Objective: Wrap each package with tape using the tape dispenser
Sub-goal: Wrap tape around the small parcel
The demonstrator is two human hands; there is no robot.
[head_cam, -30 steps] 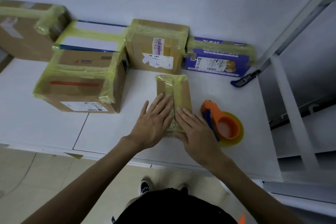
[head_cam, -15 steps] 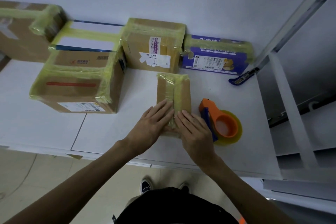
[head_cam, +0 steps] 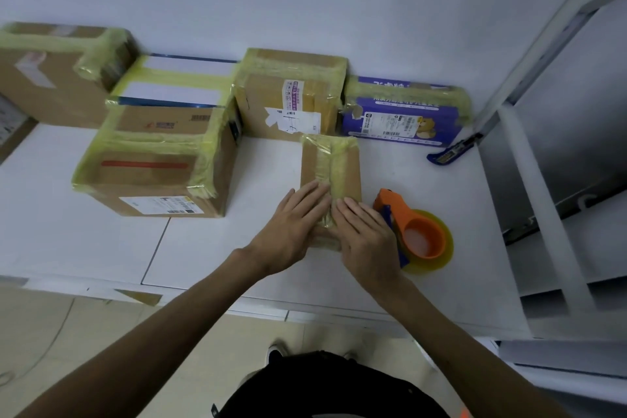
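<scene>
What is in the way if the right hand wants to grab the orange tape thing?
Nothing visible. The orange plastic tape dispenser lies right beside the right hand, which presses the small taped cardboard package.

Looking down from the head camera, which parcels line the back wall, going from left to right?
From the left: taped brown box → white box with blue edges → brown box with labels → purple package.

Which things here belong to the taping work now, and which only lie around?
In use:
small cardboard package, pressed by left hand and right hand
orange tape dispenser

Lying about:
large taped box
purple taped box
blue tool
</scene>
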